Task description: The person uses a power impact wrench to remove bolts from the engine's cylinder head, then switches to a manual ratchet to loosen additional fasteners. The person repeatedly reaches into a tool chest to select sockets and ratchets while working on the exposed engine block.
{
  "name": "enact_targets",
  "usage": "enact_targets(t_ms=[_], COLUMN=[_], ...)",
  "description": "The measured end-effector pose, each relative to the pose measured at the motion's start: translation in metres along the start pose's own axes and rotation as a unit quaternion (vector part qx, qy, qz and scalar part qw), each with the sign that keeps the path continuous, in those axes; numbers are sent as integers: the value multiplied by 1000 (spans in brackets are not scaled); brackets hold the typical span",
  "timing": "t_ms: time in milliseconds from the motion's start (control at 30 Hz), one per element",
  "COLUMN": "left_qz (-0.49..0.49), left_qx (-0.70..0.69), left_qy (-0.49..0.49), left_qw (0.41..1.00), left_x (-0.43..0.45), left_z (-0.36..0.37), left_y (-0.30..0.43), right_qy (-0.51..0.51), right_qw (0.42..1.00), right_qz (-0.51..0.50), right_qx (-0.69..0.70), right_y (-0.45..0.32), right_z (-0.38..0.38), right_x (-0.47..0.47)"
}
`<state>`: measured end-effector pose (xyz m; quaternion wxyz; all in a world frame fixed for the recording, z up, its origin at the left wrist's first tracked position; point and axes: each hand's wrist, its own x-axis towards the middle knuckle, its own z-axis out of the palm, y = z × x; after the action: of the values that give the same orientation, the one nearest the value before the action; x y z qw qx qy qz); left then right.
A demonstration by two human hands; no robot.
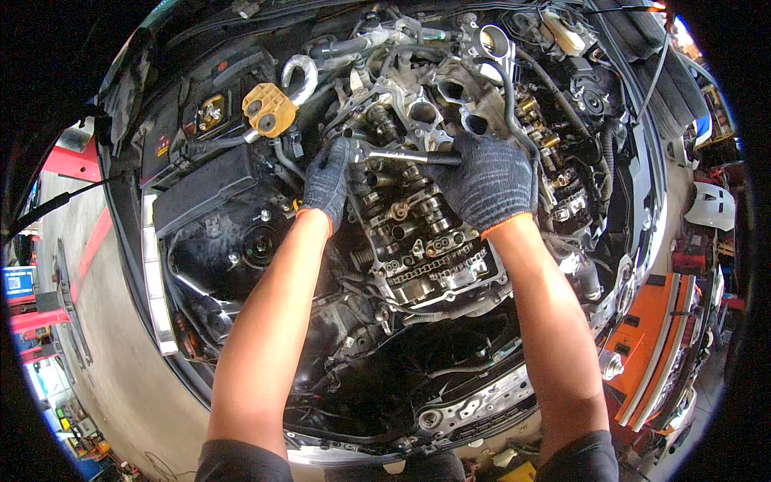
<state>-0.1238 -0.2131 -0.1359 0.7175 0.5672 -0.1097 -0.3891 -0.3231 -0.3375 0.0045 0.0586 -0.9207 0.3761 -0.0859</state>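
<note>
My right hand (493,176), in a dark knit glove with an orange cuff, grips the black handle of a chrome ratchet wrench (394,155). At the other end of the tool, my left hand (327,175) in a matching glove is closed about the ratchet head. The ratchet lies roughly level across an opened engine. What sits under its head is hidden by my left hand. Below it, the cylinder head shows bare camshafts (435,218) and a timing chain (421,271). Intake ports (423,114) gape just above the ratchet.
A throttle body (493,41) stands at the far side. A yellow-tan plastic part (269,110) sits left, near a foil-wrapped hose (299,78). A second exposed cylinder head (548,144) is at right. An LED light bar (158,271) lines the left fender. An orange tool cabinet (644,349) stands right.
</note>
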Motion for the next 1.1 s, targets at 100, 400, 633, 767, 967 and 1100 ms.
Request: enact_targets(t_ms=[100,400,633,767,967,1100], left_qz=[-16,-15,12,-15,20,6], left_qx=[0,40,84,23,-68,-28], left_qy=[18,35,59,48,62,73], left_qw=[1000,998,995,998,996,997], left_x=[-2,-13,-7,-12,-3,31], left_z=[3,13,9,13,20,16], left_y=[2,16,10,14,37,55], right_qy=[11,4,1,-8,-23,44], right_qw=[1000,997,998,998,997,994], right_qz=[24,71,56,20,-74,-61], right_qx=[-2,29,16,54,31,77], right_y=[-4,-15,-15,-6,10,0], right_z=[5,13,20,11,-13,-1], right_x=[-9,-31,-40,-29,17,43])
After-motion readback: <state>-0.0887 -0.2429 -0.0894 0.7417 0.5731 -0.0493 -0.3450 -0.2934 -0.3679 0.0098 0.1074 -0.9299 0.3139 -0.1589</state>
